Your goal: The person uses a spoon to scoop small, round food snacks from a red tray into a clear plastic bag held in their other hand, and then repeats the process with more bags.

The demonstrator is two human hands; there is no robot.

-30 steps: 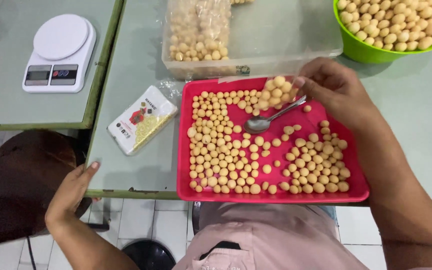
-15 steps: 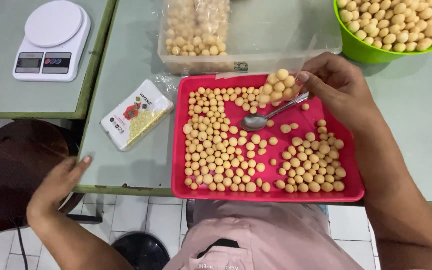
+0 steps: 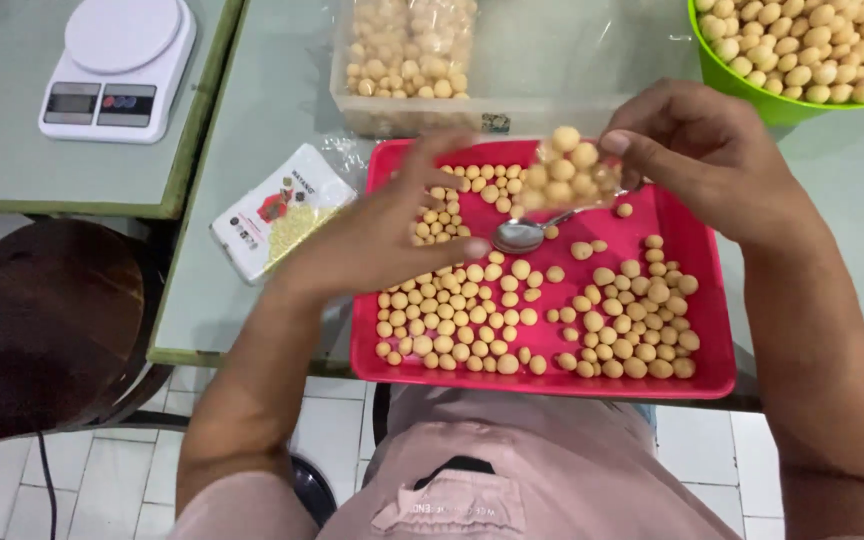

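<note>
A red tray (image 3: 712, 300) at the table's near edge holds many small round tan balls (image 3: 472, 320). My right hand (image 3: 712, 150) pinches a small clear bag of the same balls (image 3: 564, 170) above the tray's far side. A metal spoon (image 3: 520, 235) lies beneath the bag with its bowl on the tray and its handle running toward my right hand. Whether that hand also grips the handle is unclear. My left hand (image 3: 392, 235) hovers over the tray's left part, fingers spread, just left of the bag and holding nothing.
A green bowl (image 3: 802, 50) full of balls stands at the far right. A large clear bag of balls (image 3: 407, 60) lies behind the tray. A printed packet (image 3: 277, 210) lies left of it. A white kitchen scale (image 3: 117, 60) sits on the neighbouring table, a dark round stool (image 3: 42, 320) below.
My left hand has risen from below the table edge to over the tray, beside the bag. My right hand has lifted the small bag a little higher.
</note>
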